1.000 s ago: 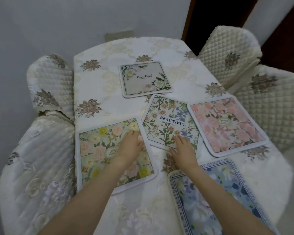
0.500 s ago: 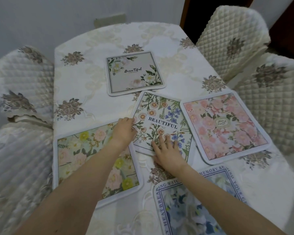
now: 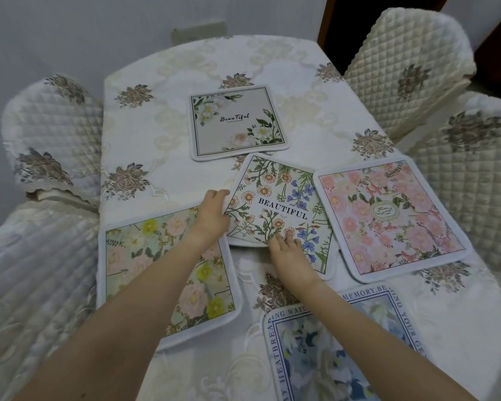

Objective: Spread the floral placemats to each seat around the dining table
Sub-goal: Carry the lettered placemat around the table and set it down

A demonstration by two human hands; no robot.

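Several floral placemats lie on the dining table [image 3: 162,117]. The daisy mat printed BEAUTIFUL [image 3: 281,209] sits skewed in the middle, its left side raised off the cloth. My left hand [image 3: 211,218] grips that mat's left corner. My right hand [image 3: 287,250] rests with fingers spread on its near edge. A grey mat [image 3: 237,123] lies beyond it. The pink mat [image 3: 391,218] lies to its right, a yellow-and-pink mat [image 3: 145,256] at near left under my left forearm, and a blue mat [image 3: 330,357] at the near edge under my right forearm.
Quilted cream chairs stand around the table: one at far left [image 3: 52,134], one at near left [image 3: 35,285], and two on the right [image 3: 408,68] [image 3: 475,175]. A wall lies behind the table, with a dark doorway [image 3: 350,27] at far right.
My left hand moved off the yellow-and-pink mat and took hold of the daisy mat's left corner, which has lifted. My right hand slid forward onto that mat's near edge.
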